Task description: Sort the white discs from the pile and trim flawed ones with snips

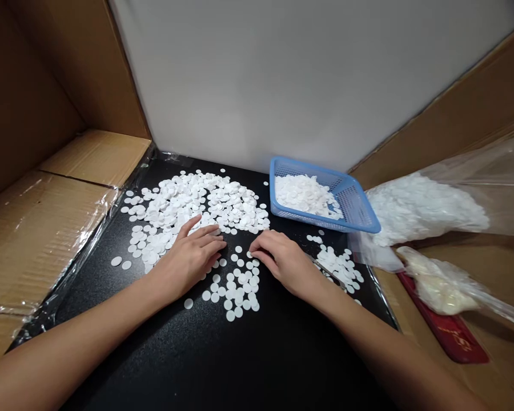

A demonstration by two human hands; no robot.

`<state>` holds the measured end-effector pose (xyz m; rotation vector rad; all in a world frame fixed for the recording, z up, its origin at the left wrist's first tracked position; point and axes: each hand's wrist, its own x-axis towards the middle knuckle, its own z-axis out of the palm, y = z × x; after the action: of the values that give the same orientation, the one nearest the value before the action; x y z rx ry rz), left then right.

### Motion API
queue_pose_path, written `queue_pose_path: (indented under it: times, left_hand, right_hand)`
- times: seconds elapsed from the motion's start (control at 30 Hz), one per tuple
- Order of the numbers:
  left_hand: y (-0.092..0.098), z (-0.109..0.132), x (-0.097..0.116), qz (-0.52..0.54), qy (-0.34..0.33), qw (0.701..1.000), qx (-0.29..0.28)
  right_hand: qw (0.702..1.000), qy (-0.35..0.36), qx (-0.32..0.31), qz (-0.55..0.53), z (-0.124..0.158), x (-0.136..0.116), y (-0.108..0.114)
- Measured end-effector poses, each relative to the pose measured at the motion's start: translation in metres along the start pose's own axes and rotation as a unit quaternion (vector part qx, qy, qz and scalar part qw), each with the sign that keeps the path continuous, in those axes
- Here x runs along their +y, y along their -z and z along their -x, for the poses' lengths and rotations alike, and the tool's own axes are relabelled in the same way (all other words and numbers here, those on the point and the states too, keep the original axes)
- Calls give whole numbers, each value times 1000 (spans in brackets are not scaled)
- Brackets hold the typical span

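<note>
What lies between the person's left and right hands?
In the head view, loose white discs lie on the black tabletop between the left hand and right hand.

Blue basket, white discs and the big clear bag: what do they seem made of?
Blue basket: likely moulded plastic, slightly glossy, with fine-holed walls.
White discs: thin and matte; paper, card or plastic, the look leaves it open.
Big clear bag: probably plastic film, see-through and shiny, with creases.

Gold marking, on red case, too blurred to read
</note>
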<state>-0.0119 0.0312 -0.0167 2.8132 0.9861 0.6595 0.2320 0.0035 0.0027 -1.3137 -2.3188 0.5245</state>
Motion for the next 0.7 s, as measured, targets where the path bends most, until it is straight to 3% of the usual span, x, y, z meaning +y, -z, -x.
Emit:
queue_pose_path:
  times: [0.2,0.33,0.43,0.53,0.7]
  left_hand:
    - [6,-14,-4,-9,-3,1000,-9]
    - [15,-28,3,71,74,994,-39]
    - [17,-31,11,137,138,977,-85]
    - [13,-29,17,151,146,971,-112]
    - [12,-27,11,114,122,984,-65]
  right_hand:
    - [996,21,72,-48,22,3,-19]
    - [997,41,36,-58,25,5,-30]
    - [995,50,50,-76,25,2,-30]
    - [992,42,77,-95,27,-2,-28]
    - [987,27,117,-107,25,-6,-25]
